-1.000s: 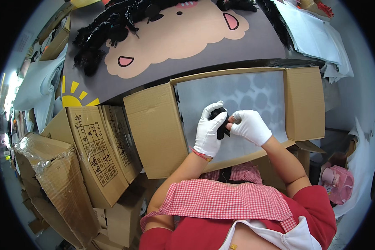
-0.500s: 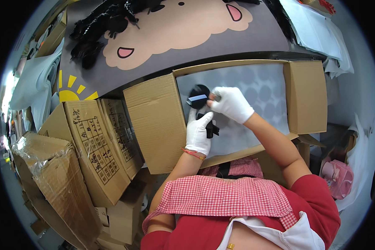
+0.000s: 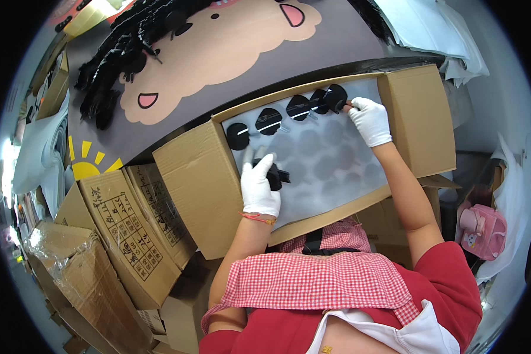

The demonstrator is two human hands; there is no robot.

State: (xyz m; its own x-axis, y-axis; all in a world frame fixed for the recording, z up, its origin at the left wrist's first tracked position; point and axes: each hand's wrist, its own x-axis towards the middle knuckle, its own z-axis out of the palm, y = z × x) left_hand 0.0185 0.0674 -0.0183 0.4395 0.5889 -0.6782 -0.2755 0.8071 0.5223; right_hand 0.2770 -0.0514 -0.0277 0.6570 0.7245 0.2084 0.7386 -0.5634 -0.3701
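Black bundle (image 3: 273, 176) of small pieces: in the white-gloved left hand (image 3: 258, 186), low over the near left part of an open cardboard box (image 3: 324, 218). Left grip closed around the bundle, thumb on top; index finger extended, blurred. Under both hands, a translucent sheet (image 3: 312, 203) inside the box; grey round shapes show through it. Right hand (image 3: 371, 121), also gloved with bare fingertips, reaches toward the far right; thumb and finger nearly together at the edge of the rightmost black disc (image 3: 337, 96). Cannot tell whether they grip it. Four other black discs (image 3: 269, 121) lie leftward in a row along the sheet's far side; the rightmost two touch or overlap. Beyond the box: grey printed surface (image 3: 218, 97) bearing fluffy black strands (image 3: 103, 109).
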